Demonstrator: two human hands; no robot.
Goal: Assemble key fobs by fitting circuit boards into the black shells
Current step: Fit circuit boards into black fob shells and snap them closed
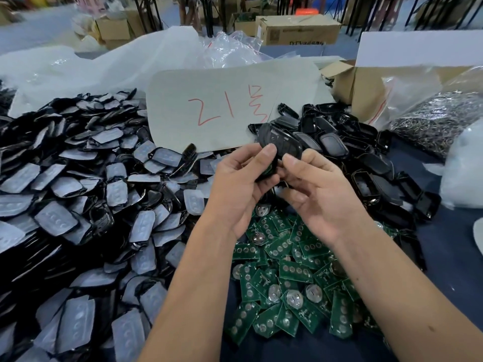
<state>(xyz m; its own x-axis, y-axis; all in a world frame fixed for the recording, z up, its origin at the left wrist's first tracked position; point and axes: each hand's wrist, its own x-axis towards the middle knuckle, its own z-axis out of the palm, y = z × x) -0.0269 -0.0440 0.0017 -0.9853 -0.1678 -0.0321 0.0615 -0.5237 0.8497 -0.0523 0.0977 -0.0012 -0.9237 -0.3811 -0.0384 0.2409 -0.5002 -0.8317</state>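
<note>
1. Black plastic makes up the shell (pixel 281 142), which is held up over the table between both hands, above the near pile of boards (pixel 285 278).
2. The shell is pinched by the left hand (pixel 243 184), thumb on its near face; the right hand (pixel 316 194) is curled round its right edge, thumb tip pressing there.
3. A green sliver is seen under the left thumb; it may be a board already going in, though the view is too blurred to be sure.
4. The shell is judged light, stiff and glossy, so likely slippery; it is best taken by its long edges.
5. Boards are judged thin and fragile, to be held by the rims, clear of the coin cells.
6. A dark blue cloth (pixel 444 244) covers the table; shells with pale pads (pixel 78 205) are heaped left, empty shells (pixel 366 158) far right.
7. Cardboard boxes (pixel 298 30) and plastic bags (pixel 232 48) stand beyond.
</note>
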